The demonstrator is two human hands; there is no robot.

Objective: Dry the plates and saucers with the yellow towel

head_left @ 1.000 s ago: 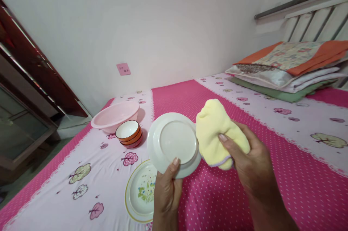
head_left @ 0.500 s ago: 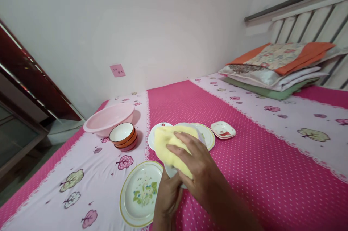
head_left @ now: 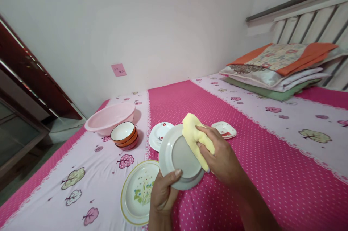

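A plate [head_left: 176,151] is held up off the bed, its plain whitish underside facing me. My left hand [head_left: 164,193] grips its lower left rim, thumb on the underside. My right hand [head_left: 220,153] is closed on a yellow cloth [head_left: 194,133], pressing it against the plate's right edge. To the left of my left hand lies a plate with a yellow rim and green leaf print [head_left: 136,198]. A small white plate with red flowers [head_left: 156,136] sits behind the held plate, partly covered by it. Beyond my right hand is a squarish small dish [head_left: 227,130] with a red print.
Stacked orange-sided bowls [head_left: 123,133] stand at left, in front of a pink basin [head_left: 108,116]. Folded bedding and pillows [head_left: 285,67] are piled at the back right. A white wall [head_left: 174,24] rises behind the pink patterned bedsheet [head_left: 258,173].
My right hand and the cloth have shifted right, from over the plate's middle to its right edge. The plate's underside now shows, with my left thumb on it.
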